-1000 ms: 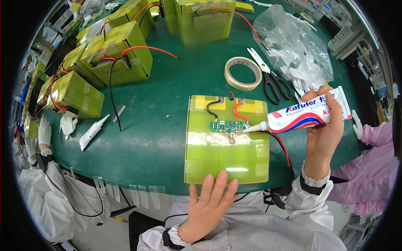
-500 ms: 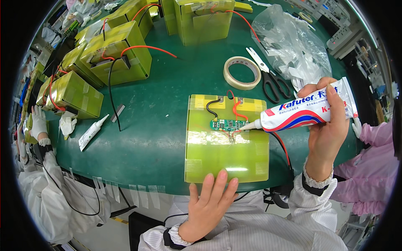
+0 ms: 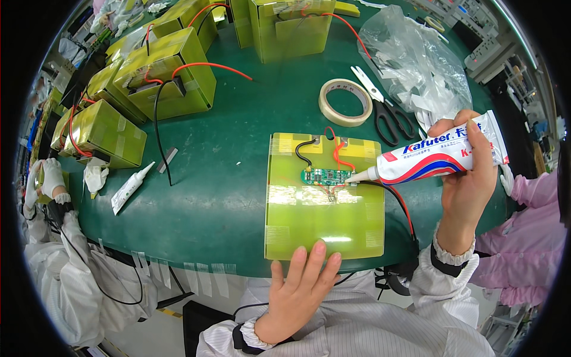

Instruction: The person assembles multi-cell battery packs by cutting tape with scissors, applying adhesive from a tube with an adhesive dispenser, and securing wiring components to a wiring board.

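A yellow-green battery pack (image 3: pixel 324 217) lies flat at the table's near edge. On its upper half sits a small green circuit board (image 3: pixel 324 177) with black and red wires. My right hand (image 3: pixel 467 178) grips a white glue tube (image 3: pixel 425 160) with red and blue stripes. The tube is tilted, its pale nozzle (image 3: pixel 361 175) touching or just over the right end of the board. My left hand (image 3: pixel 300 291) has its fingers spread, the fingertips resting on the pack's near edge. A thicker red and black cable (image 3: pixel 401 205) leaves the pack on the right.
Beyond the pack are a tape roll (image 3: pixel 345 102), black-handled scissors (image 3: pixel 389 116) and a clear plastic bag (image 3: pixel 416 65). Several wired yellow-green packs (image 3: pixel 178 77) stand far left, near another glue tube (image 3: pixel 132 187). Gloved co-worker's hands (image 3: pixel 50 178) are at the left; a pink sleeve (image 3: pixel 532 199) at the right.
The nozzle has shifted slightly right and up along the board. My left hand still rests on the pack's near edge. At the left, a second gloved hand of the co-worker has come up beside the first.
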Motion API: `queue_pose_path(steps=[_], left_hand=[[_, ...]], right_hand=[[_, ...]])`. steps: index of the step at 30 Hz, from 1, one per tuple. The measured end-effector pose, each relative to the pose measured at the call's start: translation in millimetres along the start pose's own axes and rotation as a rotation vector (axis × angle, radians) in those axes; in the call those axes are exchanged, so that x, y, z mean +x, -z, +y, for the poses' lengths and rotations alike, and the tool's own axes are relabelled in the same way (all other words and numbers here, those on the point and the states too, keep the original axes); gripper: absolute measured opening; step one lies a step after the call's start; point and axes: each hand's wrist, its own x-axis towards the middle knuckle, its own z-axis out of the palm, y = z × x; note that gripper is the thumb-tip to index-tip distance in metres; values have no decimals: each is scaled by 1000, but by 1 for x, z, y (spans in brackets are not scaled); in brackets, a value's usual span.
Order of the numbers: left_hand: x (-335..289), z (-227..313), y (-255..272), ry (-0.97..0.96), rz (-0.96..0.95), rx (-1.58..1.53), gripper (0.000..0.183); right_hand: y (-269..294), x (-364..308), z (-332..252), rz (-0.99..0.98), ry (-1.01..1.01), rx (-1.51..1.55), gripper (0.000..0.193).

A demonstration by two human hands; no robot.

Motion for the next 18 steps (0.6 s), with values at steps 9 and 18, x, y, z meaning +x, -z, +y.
queue_pose_path(steps=[9, 18], left_hand=[[-1, 1, -1, 9, 0, -12, 69], [0, 1, -1, 11, -2, -14, 69]], right_hand=[[5, -3, 0, 46, -28, -9, 22], [9, -4, 0, 60, -25, -21, 20]])
